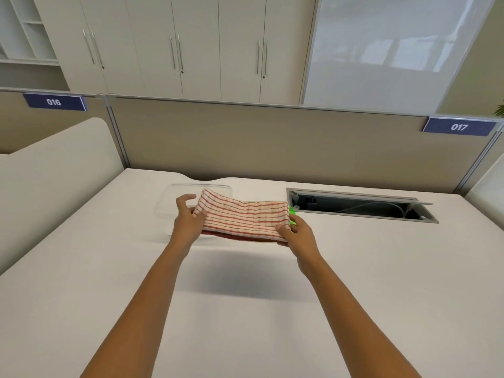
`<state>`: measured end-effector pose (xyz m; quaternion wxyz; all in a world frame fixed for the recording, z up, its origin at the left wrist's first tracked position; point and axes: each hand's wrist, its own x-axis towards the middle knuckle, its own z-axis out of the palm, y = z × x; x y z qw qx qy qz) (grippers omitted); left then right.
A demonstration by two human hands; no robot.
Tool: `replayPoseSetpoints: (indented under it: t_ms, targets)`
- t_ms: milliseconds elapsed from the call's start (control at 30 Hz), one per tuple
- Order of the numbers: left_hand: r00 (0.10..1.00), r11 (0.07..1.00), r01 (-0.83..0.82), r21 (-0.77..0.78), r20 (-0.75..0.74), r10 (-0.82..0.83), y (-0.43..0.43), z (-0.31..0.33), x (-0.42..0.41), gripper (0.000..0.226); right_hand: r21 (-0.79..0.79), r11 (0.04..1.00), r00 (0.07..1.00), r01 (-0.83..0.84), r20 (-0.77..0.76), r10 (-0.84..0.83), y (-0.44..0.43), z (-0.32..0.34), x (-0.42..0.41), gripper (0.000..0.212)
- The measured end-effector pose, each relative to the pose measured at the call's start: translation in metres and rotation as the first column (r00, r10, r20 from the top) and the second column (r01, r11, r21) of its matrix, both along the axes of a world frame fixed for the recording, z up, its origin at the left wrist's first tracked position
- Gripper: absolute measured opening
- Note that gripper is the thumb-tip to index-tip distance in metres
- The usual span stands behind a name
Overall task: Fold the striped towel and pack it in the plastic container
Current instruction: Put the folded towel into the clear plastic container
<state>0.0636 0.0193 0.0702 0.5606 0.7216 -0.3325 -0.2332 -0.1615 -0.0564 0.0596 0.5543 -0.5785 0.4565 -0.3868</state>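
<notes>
The striped towel (pixel 242 216), white with red stripes, is folded into a flat band and held in the air above the white desk. My left hand (pixel 188 216) grips its left end, thumb on top and fingers spread. My right hand (pixel 298 231) pinches its right near corner. The clear plastic container (pixel 170 201) stands on the desk behind and under the towel's left half, and the towel hides most of it. A dark red layer shows along the towel's near underside.
A small bright green thing (pixel 292 212) peeks out behind the towel's right end. An open cable hatch (pixel 360 205) lies in the desk to the right. A beige partition (pixel 272 143) closes the desk's far side, with a curved white divider (pixel 54 170) on the left.
</notes>
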Motion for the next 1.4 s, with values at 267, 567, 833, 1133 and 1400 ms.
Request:
replayPoseSetpoints:
  t_ms: [267,567,833,1133,1400]
  targets:
    - [0.936,0.989,-0.118,0.085,0.343,0.082,-0.026,0.032,0.051,0.022,-0.197,0.979,0.999,0.045,-0.022,-0.050,-0.028,0.032,0.067,0.028]
    - [0.874,0.954,-0.251,0.163,0.462,0.151,-0.053,0.025,0.085,0.026,-0.382,0.921,0.945,-0.078,-0.321,-0.053,-0.056,0.039,0.135,0.040]
    - [0.822,0.916,-0.255,0.310,0.569,0.036,-0.069,-0.005,0.108,0.030,-0.401,0.837,0.776,-0.373,-0.629,0.044,-0.068,0.013,0.177,0.039]
    - [0.767,0.834,-0.293,0.468,0.636,-0.087,-0.075,-0.027,0.122,0.037,-0.407,0.650,0.420,-0.642,-0.896,-0.146,-0.077,-0.012,0.197,0.034]
    - [0.682,0.828,-0.245,0.504,0.697,-0.223,-0.070,-0.034,0.120,0.039,-0.360,0.574,0.307,-0.736,-0.932,-0.191,-0.080,-0.025,0.197,0.049]
